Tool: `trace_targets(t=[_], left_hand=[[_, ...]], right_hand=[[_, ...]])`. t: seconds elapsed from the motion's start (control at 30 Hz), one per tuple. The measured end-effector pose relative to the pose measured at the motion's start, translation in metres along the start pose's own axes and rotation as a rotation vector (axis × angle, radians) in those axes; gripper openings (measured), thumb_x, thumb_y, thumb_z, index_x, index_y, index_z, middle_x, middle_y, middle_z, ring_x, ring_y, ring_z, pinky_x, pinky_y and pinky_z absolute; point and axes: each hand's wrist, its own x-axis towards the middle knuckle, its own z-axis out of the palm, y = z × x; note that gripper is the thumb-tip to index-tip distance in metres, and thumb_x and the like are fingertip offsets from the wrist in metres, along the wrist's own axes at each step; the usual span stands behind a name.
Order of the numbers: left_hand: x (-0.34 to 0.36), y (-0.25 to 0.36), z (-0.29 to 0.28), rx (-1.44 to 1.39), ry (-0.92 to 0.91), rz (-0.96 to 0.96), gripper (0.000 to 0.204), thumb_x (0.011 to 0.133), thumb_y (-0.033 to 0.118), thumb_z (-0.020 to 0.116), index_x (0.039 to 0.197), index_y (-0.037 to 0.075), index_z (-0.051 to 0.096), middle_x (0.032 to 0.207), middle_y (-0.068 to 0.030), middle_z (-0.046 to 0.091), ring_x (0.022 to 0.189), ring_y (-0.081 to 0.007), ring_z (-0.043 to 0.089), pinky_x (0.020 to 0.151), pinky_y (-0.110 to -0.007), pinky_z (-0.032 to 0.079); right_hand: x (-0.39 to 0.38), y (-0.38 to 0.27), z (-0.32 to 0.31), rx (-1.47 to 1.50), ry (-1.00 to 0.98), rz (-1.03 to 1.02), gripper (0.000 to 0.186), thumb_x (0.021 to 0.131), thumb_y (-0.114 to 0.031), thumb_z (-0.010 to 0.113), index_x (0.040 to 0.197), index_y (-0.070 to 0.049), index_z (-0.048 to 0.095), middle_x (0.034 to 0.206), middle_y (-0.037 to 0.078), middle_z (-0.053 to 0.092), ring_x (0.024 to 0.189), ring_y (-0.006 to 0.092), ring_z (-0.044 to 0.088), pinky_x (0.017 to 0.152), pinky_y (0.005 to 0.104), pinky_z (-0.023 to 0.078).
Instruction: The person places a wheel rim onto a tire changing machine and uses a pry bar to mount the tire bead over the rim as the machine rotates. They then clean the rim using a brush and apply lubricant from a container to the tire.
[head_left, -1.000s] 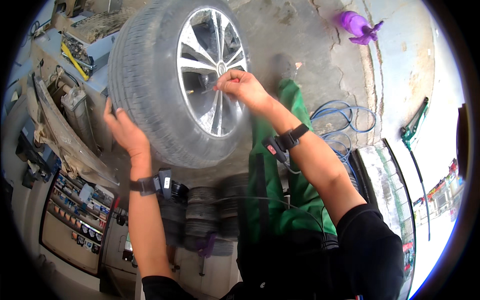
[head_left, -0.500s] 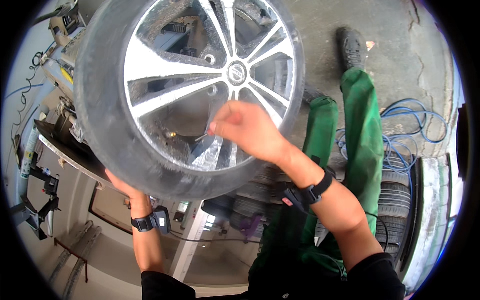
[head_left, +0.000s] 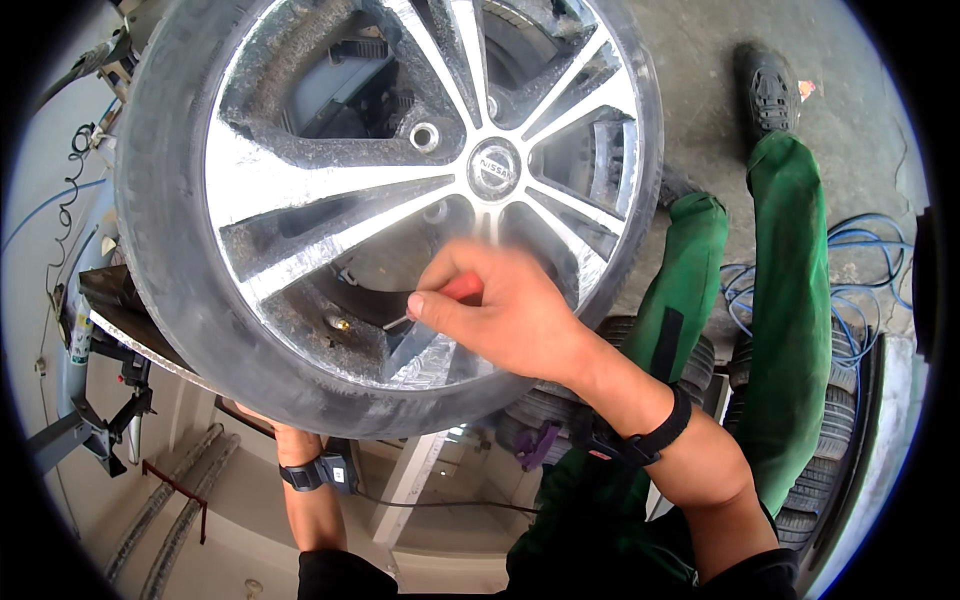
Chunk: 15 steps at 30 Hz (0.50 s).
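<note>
A car wheel, with a dark tyre (head_left: 165, 250) on a silver spoked alloy rim (head_left: 330, 190), fills the upper left and middle. My right hand (head_left: 515, 310) is closed over the lower spokes. It grips what looks like a small screwdriver (head_left: 463, 288), red-handled with a thin metal shaft. The shaft points left, toward a brass-tipped valve stem (head_left: 342, 324) inside the rim, with a gap between them. My left hand (head_left: 285, 430) is at the tyre's lower left edge, its fingers hidden behind the tyre.
Legs in green trousers (head_left: 785, 300) stand to the right, beside a coiled blue hose (head_left: 855, 300). Stacked tyres (head_left: 835, 430) lie near them. At the left is dark jointed metal equipment (head_left: 85, 425), with a board-like edge (head_left: 150, 350) by the tyre.
The wheel appears larger and a little lower in view. My right hand has moved down with it, and more of the red handle shows. My left hand is more hidden.
</note>
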Motion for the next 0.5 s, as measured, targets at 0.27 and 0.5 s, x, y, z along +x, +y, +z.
trace_targets(t=[0.27,0.5], left_hand=[[0.011,-0.010,-0.012,0.004,-0.134,0.017,0.048,0.110,0.032,0.041,0.143,-0.002,0.047,0.141,-0.0139,0.056,0.122,-0.0262,0.059,0.102,-0.040,0.053],[-0.023,0.033,0.055,-0.057,0.030,0.138,0.050,0.110,0.029,0.036,0.148,-0.003,0.043,0.146,-0.0144,0.050,0.128,-0.0256,0.053,0.111,-0.038,0.043]], right_hand=[[-0.009,-0.016,0.004,-0.070,-0.069,0.017,0.012,0.100,-0.015,0.069,0.103,-0.004,0.067,0.086,0.002,0.072,0.073,0.0041,0.058,0.065,0.0230,0.048],[-0.031,-0.053,0.058,-0.166,0.349,-0.114,0.024,0.102,-0.008,0.058,0.125,-0.008,0.066,0.088,0.002,0.066,0.073,0.0062,0.057,0.067,0.0243,0.049]])
